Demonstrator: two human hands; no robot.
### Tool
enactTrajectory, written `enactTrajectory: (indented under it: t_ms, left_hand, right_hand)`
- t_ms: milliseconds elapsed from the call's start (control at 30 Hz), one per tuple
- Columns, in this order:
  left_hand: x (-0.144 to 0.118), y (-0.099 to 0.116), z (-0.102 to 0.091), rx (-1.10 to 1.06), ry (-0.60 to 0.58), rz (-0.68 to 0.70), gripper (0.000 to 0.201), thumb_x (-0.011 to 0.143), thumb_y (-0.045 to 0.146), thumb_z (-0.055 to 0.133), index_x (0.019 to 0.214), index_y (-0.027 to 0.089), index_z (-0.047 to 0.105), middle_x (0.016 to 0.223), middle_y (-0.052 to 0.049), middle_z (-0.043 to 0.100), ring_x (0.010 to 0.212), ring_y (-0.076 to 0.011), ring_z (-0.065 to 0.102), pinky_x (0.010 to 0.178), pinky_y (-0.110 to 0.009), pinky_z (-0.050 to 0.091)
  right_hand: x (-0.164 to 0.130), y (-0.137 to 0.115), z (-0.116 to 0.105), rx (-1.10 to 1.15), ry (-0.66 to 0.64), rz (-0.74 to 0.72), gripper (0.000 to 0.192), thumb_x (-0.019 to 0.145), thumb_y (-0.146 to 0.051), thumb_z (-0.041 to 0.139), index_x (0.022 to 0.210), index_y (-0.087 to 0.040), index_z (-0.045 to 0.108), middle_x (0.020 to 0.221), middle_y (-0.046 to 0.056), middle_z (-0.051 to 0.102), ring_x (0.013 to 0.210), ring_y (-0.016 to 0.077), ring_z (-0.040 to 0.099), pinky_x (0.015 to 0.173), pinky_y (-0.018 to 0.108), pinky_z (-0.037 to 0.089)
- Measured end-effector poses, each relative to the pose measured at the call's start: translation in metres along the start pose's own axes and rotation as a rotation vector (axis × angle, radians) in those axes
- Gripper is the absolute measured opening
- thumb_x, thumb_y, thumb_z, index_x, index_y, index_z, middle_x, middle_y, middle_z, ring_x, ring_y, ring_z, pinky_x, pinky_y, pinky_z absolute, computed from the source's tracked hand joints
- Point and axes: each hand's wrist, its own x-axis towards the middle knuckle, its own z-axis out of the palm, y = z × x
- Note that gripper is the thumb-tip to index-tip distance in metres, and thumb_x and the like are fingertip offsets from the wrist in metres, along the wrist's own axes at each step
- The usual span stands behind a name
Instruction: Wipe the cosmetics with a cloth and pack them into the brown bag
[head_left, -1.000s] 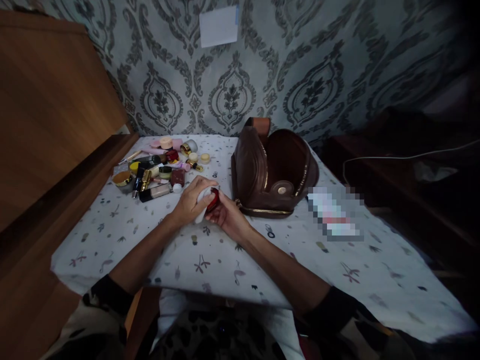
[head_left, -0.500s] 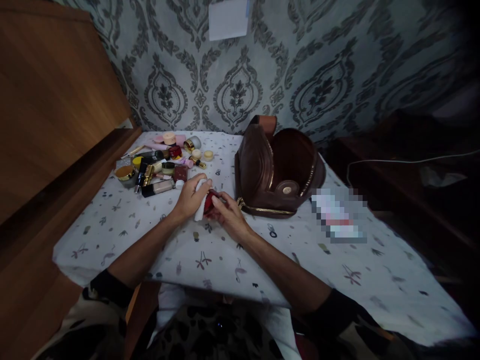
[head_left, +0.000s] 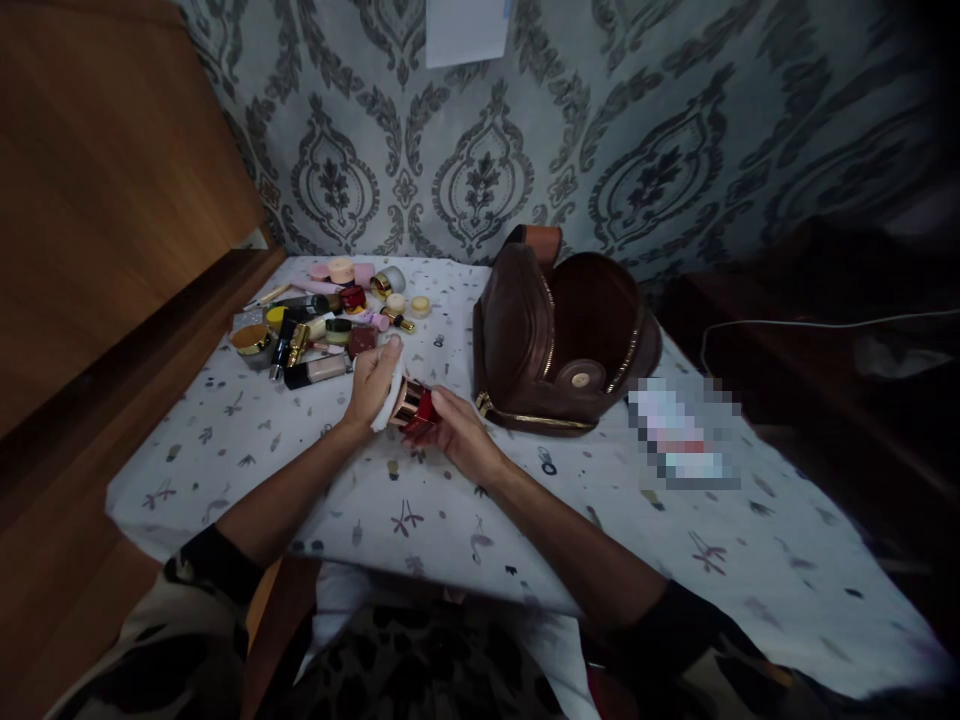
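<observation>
My right hand [head_left: 463,432] is closed around a small red cosmetic jar with a shiny gold band [head_left: 415,405]. A white cloth or wipe [head_left: 388,398] is in my left hand [head_left: 369,385], its edge right beside the jar's gold part. Whether the cloth touches the jar I cannot tell. Both hands are above the front middle of the table. Just left of them lies a foundation bottle with a black cap [head_left: 319,371]. To the right stands a brown leather bag [head_left: 517,330], unzipped, its dark inside showing.
Several cosmetics, among them a gold-rimmed jar [head_left: 251,340] and a cream pot [head_left: 420,306], crowd the back left of the patterned tablecloth [head_left: 300,500]. A blurred-out item [head_left: 682,432] lies right of the bag. A wooden panel [head_left: 112,200] borders the left side.
My left hand and the cloth have shifted slightly left, away from my right hand. The jar has turned, and its gold band now shows between the hands. The view has tilted slightly.
</observation>
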Motion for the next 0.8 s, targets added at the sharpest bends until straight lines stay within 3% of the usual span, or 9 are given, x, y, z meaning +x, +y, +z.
enactTrajectory:
  t_ms: [100, 267, 400, 533, 667, 800]
  left_hand:
    - [0.001, 0.001, 0.000, -0.052, 0.002, -0.028, 0.057, 0.074, 0.069, 0.065, 0.051, 0.019, 0.049, 0.039, 0.006, 0.040, 0.034, -0.0069, 0.037, 0.037, -0.021, 0.027]
    - [0.006, 0.000, 0.003, -0.115, -0.002, -0.095, 0.057, 0.069, 0.071, 0.068, 0.055, 0.017, 0.057, 0.049, 0.002, 0.054, 0.044, -0.0081, 0.049, 0.044, -0.020, 0.039]
    - [0.004, 0.002, 0.008, -0.264, 0.002, -0.296, 0.056, 0.071, 0.073, 0.064, 0.068, 0.016, 0.063, 0.053, 0.001, 0.059, 0.044, -0.0104, 0.053, 0.043, -0.022, 0.040]
    - [0.001, 0.001, 0.011, -0.388, 0.007, -0.468, 0.055, 0.078, 0.073, 0.057, 0.074, 0.018, 0.061, 0.055, 0.001, 0.060, 0.041, -0.0114, 0.052, 0.040, -0.023, 0.039]
    - [0.000, -0.004, 0.012, -0.356, 0.004, -0.458, 0.056, 0.082, 0.073, 0.050, 0.074, 0.018, 0.061, 0.056, 0.000, 0.061, 0.043, -0.0132, 0.053, 0.039, -0.025, 0.039]
    - [-0.002, -0.011, 0.013, -0.225, 0.020, -0.255, 0.053, 0.083, 0.069, 0.053, 0.084, 0.018, 0.064, 0.072, -0.003, 0.067, 0.065, -0.0171, 0.064, 0.058, -0.026, 0.049]
  right_hand:
    - [0.000, -0.001, -0.002, 0.021, -0.052, 0.094, 0.050, 0.081, -0.066, 0.062, 0.095, -0.018, 0.061, 0.073, 0.004, 0.071, 0.056, 0.0168, 0.066, 0.047, 0.024, 0.046]
    - [0.003, -0.004, -0.005, 0.096, -0.078, 0.265, 0.057, 0.091, -0.067, 0.045, 0.096, -0.014, 0.066, 0.079, 0.011, 0.073, 0.059, 0.0151, 0.066, 0.049, 0.023, 0.048]
    - [0.004, -0.003, -0.005, 0.138, 0.022, 0.143, 0.045, 0.086, -0.060, 0.061, 0.107, -0.020, 0.063, 0.091, 0.007, 0.074, 0.069, 0.0163, 0.070, 0.057, 0.024, 0.054]
    - [0.004, 0.000, -0.002, 0.152, 0.090, -0.008, 0.041, 0.074, -0.049, 0.079, 0.100, -0.024, 0.060, 0.095, 0.002, 0.073, 0.075, 0.0157, 0.071, 0.064, 0.025, 0.056]
    - [0.004, 0.001, 0.001, 0.037, 0.172, -0.152, 0.050, 0.067, -0.044, 0.084, 0.105, -0.027, 0.056, 0.100, 0.001, 0.070, 0.081, 0.0166, 0.069, 0.069, 0.028, 0.057]
    - [0.005, 0.003, -0.001, -0.223, 0.282, -0.305, 0.058, 0.068, -0.045, 0.082, 0.114, -0.026, 0.052, 0.112, 0.005, 0.066, 0.097, 0.0207, 0.066, 0.081, 0.035, 0.057]
